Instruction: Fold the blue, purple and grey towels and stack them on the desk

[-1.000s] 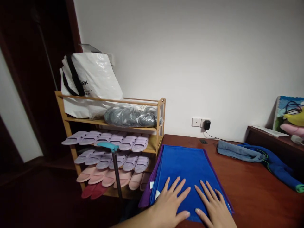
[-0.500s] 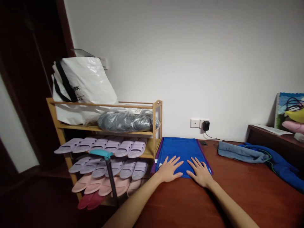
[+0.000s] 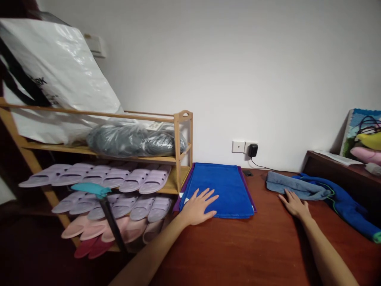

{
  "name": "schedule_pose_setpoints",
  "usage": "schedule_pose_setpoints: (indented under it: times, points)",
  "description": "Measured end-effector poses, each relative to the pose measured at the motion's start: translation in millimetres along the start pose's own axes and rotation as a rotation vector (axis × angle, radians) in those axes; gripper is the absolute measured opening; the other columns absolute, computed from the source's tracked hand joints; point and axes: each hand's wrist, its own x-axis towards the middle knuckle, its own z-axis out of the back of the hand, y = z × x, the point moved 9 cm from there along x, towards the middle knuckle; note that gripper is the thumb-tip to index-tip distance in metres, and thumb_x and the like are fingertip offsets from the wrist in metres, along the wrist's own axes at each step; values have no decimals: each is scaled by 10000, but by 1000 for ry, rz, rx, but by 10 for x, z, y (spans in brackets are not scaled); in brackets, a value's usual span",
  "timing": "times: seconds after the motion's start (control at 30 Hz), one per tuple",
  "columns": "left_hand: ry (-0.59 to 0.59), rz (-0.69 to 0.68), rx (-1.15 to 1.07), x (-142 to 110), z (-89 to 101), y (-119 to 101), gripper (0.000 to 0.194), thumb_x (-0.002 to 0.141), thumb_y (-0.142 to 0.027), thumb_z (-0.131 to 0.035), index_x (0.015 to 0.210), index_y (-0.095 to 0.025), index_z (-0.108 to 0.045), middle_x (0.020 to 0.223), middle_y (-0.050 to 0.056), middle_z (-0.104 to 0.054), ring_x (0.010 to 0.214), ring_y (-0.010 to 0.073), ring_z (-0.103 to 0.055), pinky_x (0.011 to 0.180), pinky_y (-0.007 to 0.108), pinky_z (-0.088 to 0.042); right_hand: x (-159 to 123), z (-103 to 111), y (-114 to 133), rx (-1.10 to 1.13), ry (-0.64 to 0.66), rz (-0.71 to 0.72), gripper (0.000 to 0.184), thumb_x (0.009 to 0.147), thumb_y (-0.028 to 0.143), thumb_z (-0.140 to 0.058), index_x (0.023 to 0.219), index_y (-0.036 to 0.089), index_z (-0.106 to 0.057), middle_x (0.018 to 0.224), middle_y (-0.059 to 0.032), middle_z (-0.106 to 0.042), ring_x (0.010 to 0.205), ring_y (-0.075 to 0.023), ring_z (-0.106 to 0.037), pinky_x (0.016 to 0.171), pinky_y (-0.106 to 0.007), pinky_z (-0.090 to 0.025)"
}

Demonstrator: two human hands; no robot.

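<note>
Flat on the near left part of a folded blue cloth (image 3: 220,182) rests my left hand (image 3: 199,207), its fingers spread. A purple cloth (image 3: 249,194) shows along the edges beneath the blue one. My right hand (image 3: 295,204) is over the brown tabletop (image 3: 238,250), open, with its fingertips at the near edge of a grey-blue cloth (image 3: 297,186); whether they touch it I cannot tell. A crumpled blue cloth with green edging (image 3: 353,208) lies against the grey-blue one on the right.
At left stands a wooden rack (image 3: 183,159) with several rows of slippers (image 3: 154,178), a plastic-wrapped grey bundle (image 3: 133,139) and a white bag (image 3: 59,71). A teal-topped handle (image 3: 92,189) rises before it. A black plug (image 3: 253,150) sits at the wall; a raised dark ledge (image 3: 327,159) is at right.
My right hand has left the folded blue cloth and moved right to the grey-blue cloth. My left hand stays on the blue cloth. The view has shifted right and closer.
</note>
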Motion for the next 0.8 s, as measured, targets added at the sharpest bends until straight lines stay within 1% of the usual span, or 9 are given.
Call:
schedule_pose_setpoints:
  times: [0.13,0.23,0.37,0.47,0.53,0.6,0.67,0.73,0.8]
  points:
    - [12,3,16,4,-18,-3,590,903,-564,-412,1436,-372,-250,1516,17,-234,1383,270,-187,1076,565,-144,-64,-6,82,-30,-2,42,725,841,668,-134,1350,224,-397,1423,-90,-382,1304,-263,-329,1023,-563,-237]
    - [22,-1,26,1,-22,-19,588,906,-563,-408,1438,-366,-252,1519,18,-224,1387,265,-175,1082,549,-138,-338,114,239,-68,-38,118,661,853,647,-198,1280,226,-476,1297,-98,-505,1170,-294,-447,946,-563,-294]
    - [-7,-8,32,-18,28,-51,573,916,-530,-413,1437,-342,-268,1518,26,-229,1386,259,-178,1090,528,-120,-979,336,500,-140,-92,264,517,895,527,-262,1143,210,-586,1097,-107,-596,1005,-299,-518,858,-502,-329]
    - [-47,-35,44,-63,101,-110,550,923,-480,-427,1429,-305,-302,1513,47,-245,1378,256,-203,1094,520,-117,-1535,497,644,-180,-140,354,453,928,349,-227,1103,189,-612,1013,-111,-610,918,-267,-534,816,-444,-333]
    - [-81,-52,61,-113,163,-168,518,937,-431,-414,1422,-272,-325,1506,63,-263,1375,254,-215,1099,512,-113,-1867,575,688,-195,-163,395,429,916,238,-233,1054,179,-635,953,-111,-617,865,-244,-539,787,-410,-338]
    - [-110,-75,74,-175,223,-263,487,952,-384,-390,1415,-244,-341,1499,73,-278,1374,248,-220,1104,499,-117,-2140,630,710,-208,-173,424,405,889,165,-263,990,180,-655,911,-106,-621,830,-229,-544,765,-385,-346]
    - [-126,-115,76,-247,275,-415,466,959,-350,-374,1408,-229,-350,1497,74,-284,1373,236,-223,1108,476,-140,-2354,685,736,-175,-164,447,388,879,153,-281,954,184,-661,902,-100,-624,837,-231,-554,771,-375,-361]
    - [-130,-179,64,-326,326,-636,449,955,-323,-380,1392,-219,-371,1492,73,-296,1373,227,-226,1111,447,-166,-2510,755,784,-38,-113,460,368,898,211,-289,949,189,-653,904,-91,-629,855,-227,-570,780,-356,-385]
    - [-134,-251,41,-414,395,-904,438,940,-297,-405,1368,-202,-399,1480,80,-318,1367,228,-239,1110,425,-189,-2619,828,864,182,-1,463,361,915,308,-300,932,190,-641,894,-75,-640,841,-205,-586,765,-315,-412]
